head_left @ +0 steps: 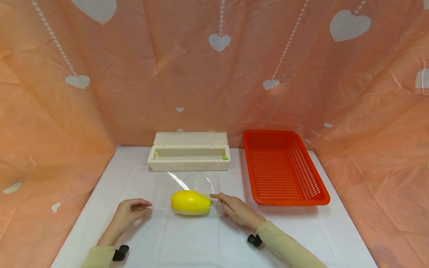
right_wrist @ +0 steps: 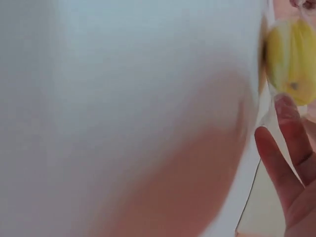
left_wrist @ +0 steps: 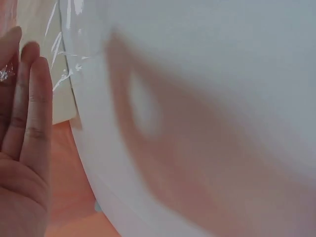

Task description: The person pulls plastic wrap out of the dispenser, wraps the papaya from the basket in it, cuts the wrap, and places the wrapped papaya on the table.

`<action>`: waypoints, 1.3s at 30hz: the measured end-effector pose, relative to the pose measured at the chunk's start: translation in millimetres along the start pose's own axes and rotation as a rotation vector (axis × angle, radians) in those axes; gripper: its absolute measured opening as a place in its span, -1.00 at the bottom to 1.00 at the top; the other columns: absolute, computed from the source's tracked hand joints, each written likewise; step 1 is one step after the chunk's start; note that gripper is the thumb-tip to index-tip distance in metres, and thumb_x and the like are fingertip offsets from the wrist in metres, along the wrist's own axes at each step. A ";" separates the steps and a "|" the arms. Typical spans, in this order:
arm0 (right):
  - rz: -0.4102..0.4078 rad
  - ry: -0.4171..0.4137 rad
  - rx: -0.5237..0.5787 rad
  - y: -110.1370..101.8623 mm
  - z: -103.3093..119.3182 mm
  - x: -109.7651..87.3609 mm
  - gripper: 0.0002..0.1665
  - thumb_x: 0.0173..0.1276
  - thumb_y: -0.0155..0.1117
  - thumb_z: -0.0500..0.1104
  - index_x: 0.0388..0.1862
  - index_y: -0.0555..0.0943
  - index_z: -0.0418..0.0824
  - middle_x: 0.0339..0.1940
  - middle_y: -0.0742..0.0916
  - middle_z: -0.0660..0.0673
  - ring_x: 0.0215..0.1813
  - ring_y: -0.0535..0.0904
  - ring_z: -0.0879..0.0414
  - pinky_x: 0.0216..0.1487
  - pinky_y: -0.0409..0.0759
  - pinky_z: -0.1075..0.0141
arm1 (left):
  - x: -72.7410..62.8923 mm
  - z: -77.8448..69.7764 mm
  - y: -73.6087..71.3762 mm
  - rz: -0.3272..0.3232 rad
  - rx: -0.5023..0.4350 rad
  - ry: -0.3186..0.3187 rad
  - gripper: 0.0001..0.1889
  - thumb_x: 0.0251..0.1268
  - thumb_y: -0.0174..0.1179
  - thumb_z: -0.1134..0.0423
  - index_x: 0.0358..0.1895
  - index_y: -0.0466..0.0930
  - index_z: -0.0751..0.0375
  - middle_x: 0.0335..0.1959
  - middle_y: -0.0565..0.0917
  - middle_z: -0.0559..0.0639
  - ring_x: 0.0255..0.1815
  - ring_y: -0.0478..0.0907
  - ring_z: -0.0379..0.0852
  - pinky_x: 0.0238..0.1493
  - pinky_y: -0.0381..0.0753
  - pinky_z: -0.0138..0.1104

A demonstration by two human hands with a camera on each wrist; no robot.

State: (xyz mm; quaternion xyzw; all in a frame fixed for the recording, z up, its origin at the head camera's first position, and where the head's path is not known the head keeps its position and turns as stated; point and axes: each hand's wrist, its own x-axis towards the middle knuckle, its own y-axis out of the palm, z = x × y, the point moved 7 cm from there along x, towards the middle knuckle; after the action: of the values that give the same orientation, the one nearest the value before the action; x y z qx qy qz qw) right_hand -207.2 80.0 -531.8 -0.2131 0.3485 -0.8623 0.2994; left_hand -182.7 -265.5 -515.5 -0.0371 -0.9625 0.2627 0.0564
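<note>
A yellow papaya [head_left: 191, 203] lies on its side on the white table, with clear plastic wrap [head_left: 181, 181] around and over it. At the wrap's left edge, my left hand [head_left: 129, 216] pinches the film between thumb and fingertips. In the left wrist view its other fingers [left_wrist: 37, 103] are nearly straight, beside crinkled film. My right hand [head_left: 236, 208] holds the film at the papaya's right end, index finger stretched out. The right wrist view shows its fingertips [right_wrist: 285, 104] close by the papaya's end [right_wrist: 295, 74], film bunched between them; the thumb is hidden.
Behind the papaya stands a cream wrap dispenser box [head_left: 189, 165], its lid [head_left: 191, 139] raised and a small green piece [head_left: 225, 158] at its right. To the right sits a red plastic basket [head_left: 268, 175]. An orange curtain [head_left: 187, 82] with hearts encloses the table's back and sides.
</note>
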 end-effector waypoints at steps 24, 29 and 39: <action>-0.062 0.189 0.661 3.3 -36.4 21.0 -0.78 0.62 -0.27 -0.20 -0.20 0.22 -0.34 -0.07 0.70 -0.30 -0.23 0.63 -0.22 -0.15 0.58 0.20 | 70.7 -23.2 62.0 0.237 -0.619 -0.130 -0.69 0.53 -0.29 0.33 -0.36 0.12 0.59 0.17 0.45 0.46 0.26 0.41 0.02 -0.01 0.32 -0.27; -0.050 0.199 0.701 5.0 -36.0 21.0 -0.78 0.62 -0.28 -0.20 -0.16 0.24 -0.35 -0.04 0.69 -0.31 -0.20 0.63 -0.21 -0.14 0.58 0.18 | 71.2 -20.1 68.8 0.231 -0.649 -0.200 -0.72 0.56 -0.32 0.29 -0.34 0.23 0.39 0.11 0.52 0.42 0.07 0.57 -0.08 0.01 0.53 -0.28; -0.019 0.210 0.717 8.8 -40.0 21.9 -0.75 0.49 0.07 -0.19 -0.01 0.41 -0.36 -0.15 0.72 -0.25 -0.20 0.65 -0.07 -0.11 0.59 0.24 | 73.4 -19.7 70.6 0.230 -0.692 -0.226 -0.80 0.57 -0.31 0.30 -0.29 0.19 0.31 0.10 0.54 0.41 0.07 0.58 -0.09 0.03 0.58 -0.29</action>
State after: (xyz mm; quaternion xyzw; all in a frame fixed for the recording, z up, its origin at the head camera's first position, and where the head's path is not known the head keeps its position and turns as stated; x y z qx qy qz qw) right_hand -243.1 79.3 -561.4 -0.0081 0.0510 -0.9495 0.3096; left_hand -250.0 -187.5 -528.1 -0.1325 -0.9840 -0.0710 -0.0957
